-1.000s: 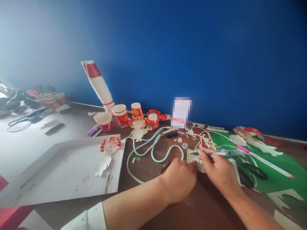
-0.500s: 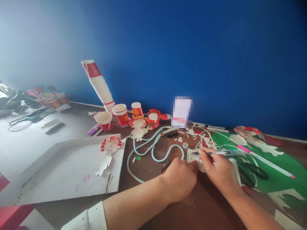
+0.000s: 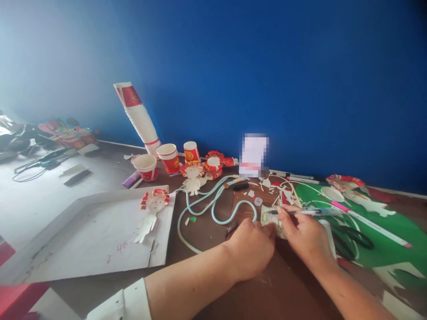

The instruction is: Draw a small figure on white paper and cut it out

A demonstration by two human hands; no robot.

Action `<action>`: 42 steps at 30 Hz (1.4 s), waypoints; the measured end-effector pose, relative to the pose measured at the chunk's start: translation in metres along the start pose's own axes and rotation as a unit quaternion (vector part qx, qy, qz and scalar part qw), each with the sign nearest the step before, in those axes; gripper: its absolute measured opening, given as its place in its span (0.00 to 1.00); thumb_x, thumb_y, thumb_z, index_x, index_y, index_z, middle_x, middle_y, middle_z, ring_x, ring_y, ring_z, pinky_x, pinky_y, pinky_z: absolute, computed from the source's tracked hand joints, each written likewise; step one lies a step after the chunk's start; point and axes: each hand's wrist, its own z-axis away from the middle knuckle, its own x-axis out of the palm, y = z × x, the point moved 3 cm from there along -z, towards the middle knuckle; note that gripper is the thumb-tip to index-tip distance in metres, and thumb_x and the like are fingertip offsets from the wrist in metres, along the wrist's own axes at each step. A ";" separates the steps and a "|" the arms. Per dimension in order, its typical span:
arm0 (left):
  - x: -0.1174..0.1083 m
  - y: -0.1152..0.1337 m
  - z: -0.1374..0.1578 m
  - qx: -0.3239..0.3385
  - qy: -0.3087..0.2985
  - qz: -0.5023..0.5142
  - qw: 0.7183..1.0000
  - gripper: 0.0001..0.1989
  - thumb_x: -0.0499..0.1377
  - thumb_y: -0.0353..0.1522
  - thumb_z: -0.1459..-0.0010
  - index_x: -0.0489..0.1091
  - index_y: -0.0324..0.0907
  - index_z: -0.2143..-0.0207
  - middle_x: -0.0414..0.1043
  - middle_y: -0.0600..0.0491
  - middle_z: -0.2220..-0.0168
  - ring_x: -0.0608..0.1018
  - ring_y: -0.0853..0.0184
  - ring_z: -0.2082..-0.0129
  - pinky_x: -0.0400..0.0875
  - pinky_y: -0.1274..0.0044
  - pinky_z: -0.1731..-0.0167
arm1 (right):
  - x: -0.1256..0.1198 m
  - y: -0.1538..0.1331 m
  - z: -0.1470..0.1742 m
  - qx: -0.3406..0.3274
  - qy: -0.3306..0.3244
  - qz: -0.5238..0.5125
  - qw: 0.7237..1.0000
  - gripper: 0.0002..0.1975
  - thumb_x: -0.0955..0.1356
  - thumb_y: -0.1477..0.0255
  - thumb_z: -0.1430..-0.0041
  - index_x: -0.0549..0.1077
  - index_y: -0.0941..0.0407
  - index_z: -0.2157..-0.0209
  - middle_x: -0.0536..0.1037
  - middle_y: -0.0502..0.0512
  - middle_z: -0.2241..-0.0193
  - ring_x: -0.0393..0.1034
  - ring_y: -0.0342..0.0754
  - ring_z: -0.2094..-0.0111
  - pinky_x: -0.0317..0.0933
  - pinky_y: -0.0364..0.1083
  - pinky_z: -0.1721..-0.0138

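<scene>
A blue wall (image 3: 213, 80) fills the view around twelve o'clock, and the brown table (image 3: 247, 300) reaches from its foot to six. At eight lies a shallow white tray (image 3: 80, 244), perhaps off to that side to leave elbow room. A green sheet (image 3: 383, 251) lies at four, partly covered. At ten a tall stack of paper cups (image 3: 142, 124) tilts towards eleven, probably nested to save space. The left hand (image 3: 251, 251), at five, has its fingers bent; the tips are hidden, so I cannot tell whether it pinches anything. The right hand (image 3: 307, 235), at four, is closed in a writing grip. It holds a pen (image 3: 315, 212) low, near the tip, likely for fine control, the point aimed at nine. Last, the pale paper (image 3: 266, 219) lies between the hands, also at four, the left hand on its near edge, presumably so it cannot slide
</scene>
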 end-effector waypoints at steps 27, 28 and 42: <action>0.002 0.001 0.000 -0.003 0.006 0.001 1.000 0.16 0.53 0.28 0.40 0.68 0.32 0.51 0.71 0.44 0.55 0.73 0.63 0.67 0.65 0.70 0.67 | 0.001 -0.001 0.003 -0.015 -0.037 -0.057 0.998 0.17 0.62 0.59 0.40 0.78 0.55 0.69 0.84 0.60 0.66 0.80 0.55 0.64 0.71 0.48 0.62; 0.002 0.001 0.000 -0.005 0.006 0.001 1.000 0.16 0.52 0.28 0.40 0.68 0.32 0.51 0.71 0.44 0.55 0.73 0.63 0.67 0.65 0.70 0.67 | 0.001 -0.001 0.003 -0.014 -0.039 -0.057 0.997 0.17 0.62 0.59 0.40 0.78 0.55 0.69 0.84 0.60 0.66 0.80 0.55 0.64 0.70 0.48 0.62; 0.000 0.000 0.001 -0.002 -0.014 -0.008 1.000 0.15 0.53 0.30 0.39 0.69 0.33 0.51 0.71 0.43 0.56 0.74 0.64 0.66 0.66 0.71 0.65 | 0.000 -0.004 0.002 -0.022 -0.047 -0.071 0.996 0.16 0.62 0.61 0.40 0.77 0.54 0.70 0.84 0.57 0.68 0.80 0.54 0.65 0.70 0.48 0.62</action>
